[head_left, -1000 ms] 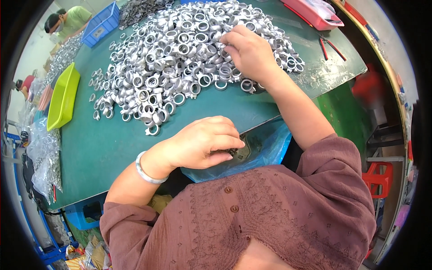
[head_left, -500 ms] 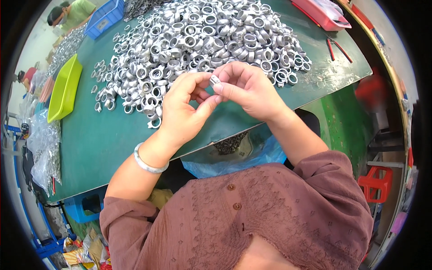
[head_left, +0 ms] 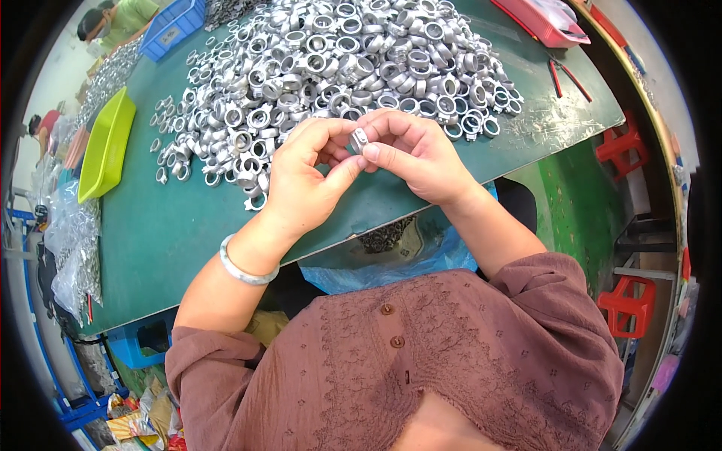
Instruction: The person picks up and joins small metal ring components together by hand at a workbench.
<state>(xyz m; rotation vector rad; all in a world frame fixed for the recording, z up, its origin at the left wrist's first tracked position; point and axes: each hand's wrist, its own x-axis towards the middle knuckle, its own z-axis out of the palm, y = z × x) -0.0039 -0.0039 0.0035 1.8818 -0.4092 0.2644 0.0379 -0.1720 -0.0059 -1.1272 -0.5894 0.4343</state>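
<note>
Between my two hands is a small silvery metal ring part (head_left: pixel 359 140), held up above the near side of the table. My left hand (head_left: pixel 307 174) pinches it from the left with thumb and fingertips. From the right, my right hand (head_left: pixel 417 154) grips the same part, its thumb pressed on the near face. Fingers cover much of the part. Just beyond my hands lies a large heap of similar metal rings (head_left: pixel 316 64), with some loose ones at its left edge.
Red-handled pliers (head_left: pixel 568 80) lie on the green table (head_left: pixel 173 255) at right, near a pink tray (head_left: pixel 538 19). A yellow-green tray (head_left: pixel 107 146) and a blue bin (head_left: pixel 173 28) stand at left. Blue plastic sheeting (head_left: pixel 391 267) hangs below the front edge. Another person sits at far left.
The ring part has turned slightly between my fingertips, showing more of its end. Both hands stay nearly in place.
</note>
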